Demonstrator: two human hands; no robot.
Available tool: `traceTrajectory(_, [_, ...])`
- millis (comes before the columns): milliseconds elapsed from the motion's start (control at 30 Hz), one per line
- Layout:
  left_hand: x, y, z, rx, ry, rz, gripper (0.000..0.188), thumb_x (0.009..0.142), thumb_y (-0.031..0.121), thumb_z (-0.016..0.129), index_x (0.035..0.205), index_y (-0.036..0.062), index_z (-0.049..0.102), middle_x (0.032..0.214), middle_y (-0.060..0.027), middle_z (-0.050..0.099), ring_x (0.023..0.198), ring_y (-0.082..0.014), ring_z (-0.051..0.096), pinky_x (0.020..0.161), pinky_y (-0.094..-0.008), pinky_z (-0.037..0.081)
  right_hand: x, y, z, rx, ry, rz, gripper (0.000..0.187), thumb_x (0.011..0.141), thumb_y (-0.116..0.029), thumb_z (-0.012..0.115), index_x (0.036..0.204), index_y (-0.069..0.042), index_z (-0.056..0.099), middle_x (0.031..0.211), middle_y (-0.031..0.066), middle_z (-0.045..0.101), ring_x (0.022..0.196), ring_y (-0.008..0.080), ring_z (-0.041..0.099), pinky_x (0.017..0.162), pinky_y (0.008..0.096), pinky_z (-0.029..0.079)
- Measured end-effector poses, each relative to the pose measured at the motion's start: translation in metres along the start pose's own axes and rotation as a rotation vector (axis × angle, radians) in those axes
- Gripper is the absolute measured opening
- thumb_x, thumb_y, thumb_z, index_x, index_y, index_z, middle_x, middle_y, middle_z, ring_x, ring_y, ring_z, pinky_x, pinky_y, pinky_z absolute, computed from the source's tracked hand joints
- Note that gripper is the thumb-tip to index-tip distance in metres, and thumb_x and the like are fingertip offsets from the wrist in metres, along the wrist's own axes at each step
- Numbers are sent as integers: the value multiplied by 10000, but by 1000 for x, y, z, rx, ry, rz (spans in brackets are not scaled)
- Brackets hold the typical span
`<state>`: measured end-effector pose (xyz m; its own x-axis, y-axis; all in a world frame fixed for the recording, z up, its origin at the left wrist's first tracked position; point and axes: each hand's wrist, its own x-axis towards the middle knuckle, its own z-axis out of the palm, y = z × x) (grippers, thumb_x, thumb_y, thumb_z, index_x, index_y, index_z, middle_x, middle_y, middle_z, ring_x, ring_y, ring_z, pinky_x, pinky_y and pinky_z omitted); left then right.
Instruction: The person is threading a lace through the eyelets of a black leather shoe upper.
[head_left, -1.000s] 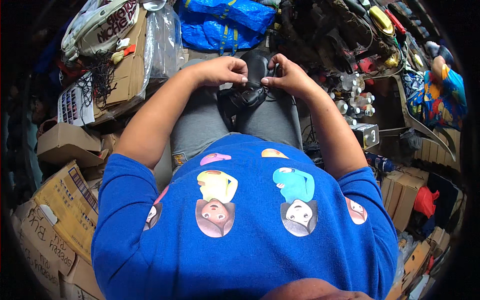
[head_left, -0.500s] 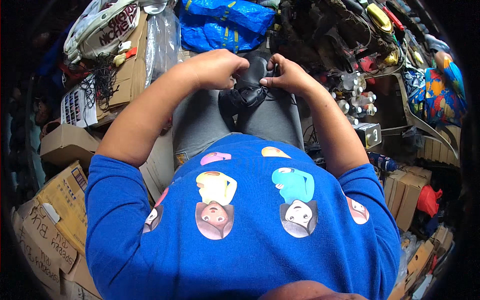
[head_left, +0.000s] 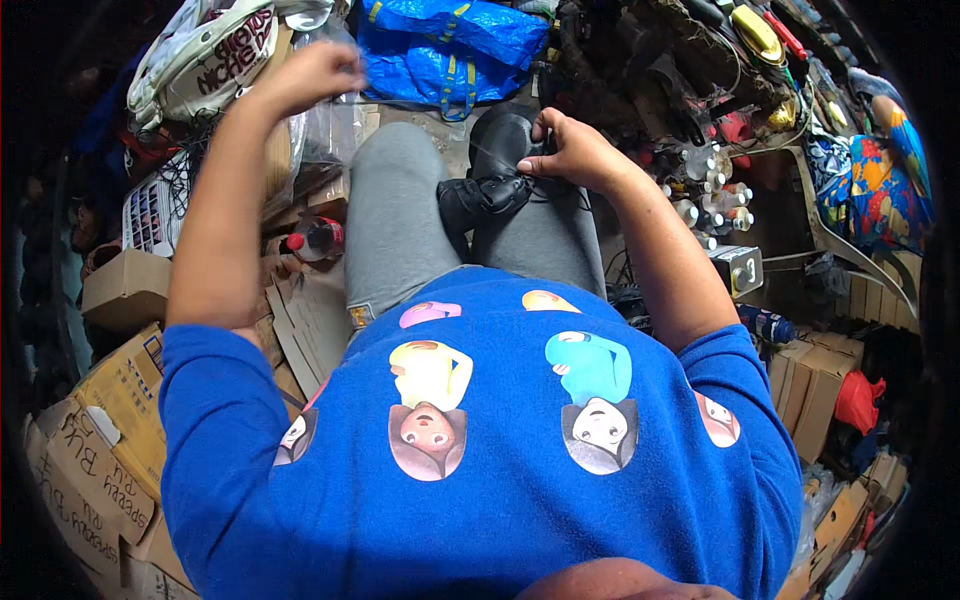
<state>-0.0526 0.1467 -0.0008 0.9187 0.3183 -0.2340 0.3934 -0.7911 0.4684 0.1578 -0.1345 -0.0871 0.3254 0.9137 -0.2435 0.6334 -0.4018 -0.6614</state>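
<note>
I see the right hand (head_left: 580,152) touch a black shoe (head_left: 497,150) left of its fingers; the left hand (head_left: 305,78), blurred, curls its fingers near a blue bag (head_left: 420,60) (both grips I cannot tell).

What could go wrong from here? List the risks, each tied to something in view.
The black shoe lies partly over the right leg with only the right hand at it, so it might slip if that leg shifts.
The left hand, blurred and out near the blue bag, might brush or snag it.
The red-capped bottle beside the left leg could be knocked if that leg moves.
</note>
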Motion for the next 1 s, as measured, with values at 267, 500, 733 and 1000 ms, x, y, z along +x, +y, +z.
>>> traceTrajectory(267, [-72, -14, 31, 44, 227, -100, 379, 674, -82, 419, 1007, 47, 547, 954, -119, 466, 881, -230, 490, 788, -300, 438, -54, -31, 3, 43, 178, -133, 125, 729, -175, 716, 836, -118, 686, 795, 105, 612, 784, 276, 598, 727, 386, 452])
traceTrajectory(500, [-53, 74, 128, -250, 263, 187, 299, 692, -57, 576, 920, 100, 688, 829, -81, 586, 751, -231, 587, 703, -318, 469, -60, -18, 10, -249, 333, -366, 156, 714, -98, 682, 858, -153, 706, 737, 63, 588, 745, 269, 575, 716, 370, 440])
traceTrajectory(733, [-17, 72, 149, -319, 312, 254, 218, 734, 55, 659, 909, 166, 724, 727, -46, 511, 796, -193, 512, 716, -306, 405, -58, -10, 10, 63, 175, -218, 184, 747, -57, 675, 919, -116, 705, 788, 89, 562, 730, 230, 577, 656, 328, 470])
traceTrajectory(1000, [5, 65, 160, -325, 194, 347, 251, 739, 52, 656, 935, 190, 731, 733, -28, 490, 765, -179, 475, 720, -292, 397, -48, 11, -1, 291, -106, -137, 281, 789, -33, 635, 1035, -150, 704, 799, 36, 530, 806, 144, 524, 766, 254, 431])
